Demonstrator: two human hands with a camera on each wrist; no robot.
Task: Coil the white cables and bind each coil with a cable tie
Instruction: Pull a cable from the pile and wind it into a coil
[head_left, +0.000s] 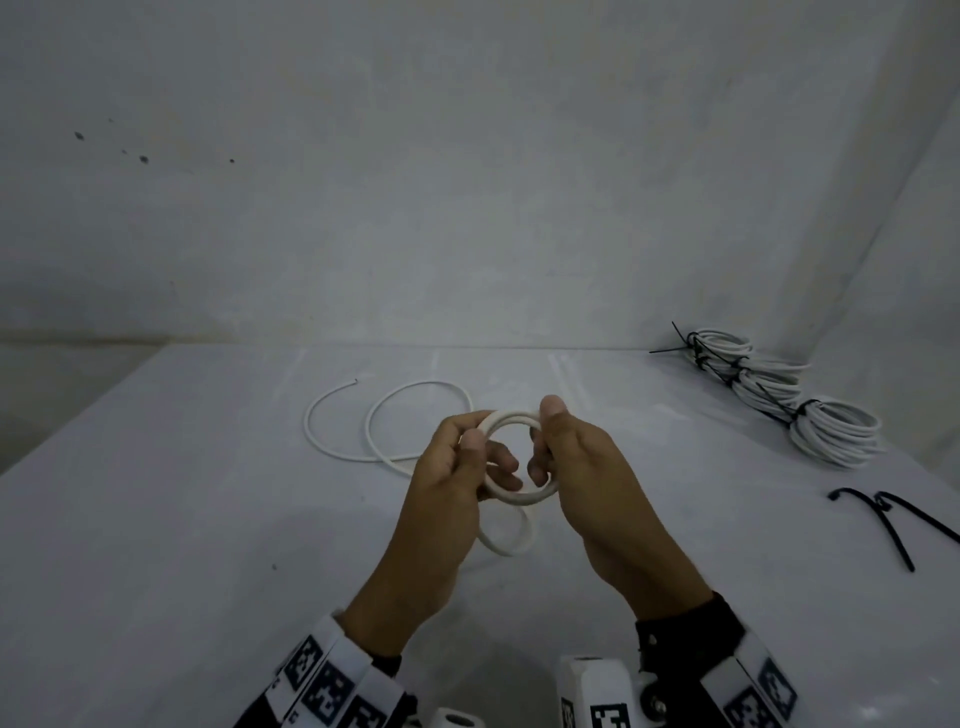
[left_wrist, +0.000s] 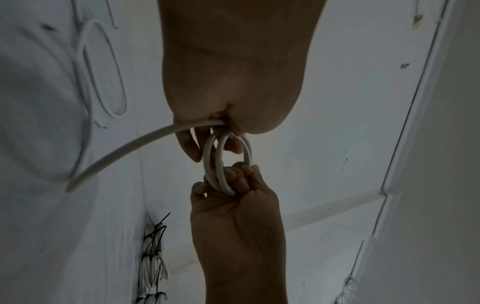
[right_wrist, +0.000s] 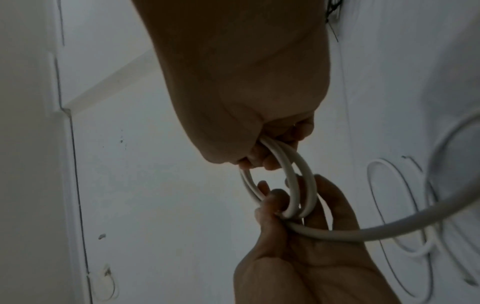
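Note:
Both hands hold a small coil of white cable (head_left: 511, 418) above the middle of the table. My left hand (head_left: 457, 467) pinches the coil's left side between thumb and fingers. My right hand (head_left: 566, 457) grips its right side, thumb on top. The coil (left_wrist: 221, 162) has about three turns (right_wrist: 293, 179). A loose loop hangs below the hands (head_left: 506, 540). The rest of the cable (head_left: 363, 421) lies in wide loops on the table behind the left hand, its free end (head_left: 355, 383) pointing back.
Several finished white coils (head_left: 810, 415) bound with black ties are stacked at the table's back right, by the wall. Loose black cable ties (head_left: 893, 519) lie at the right edge. White walls close the table behind and on the right.

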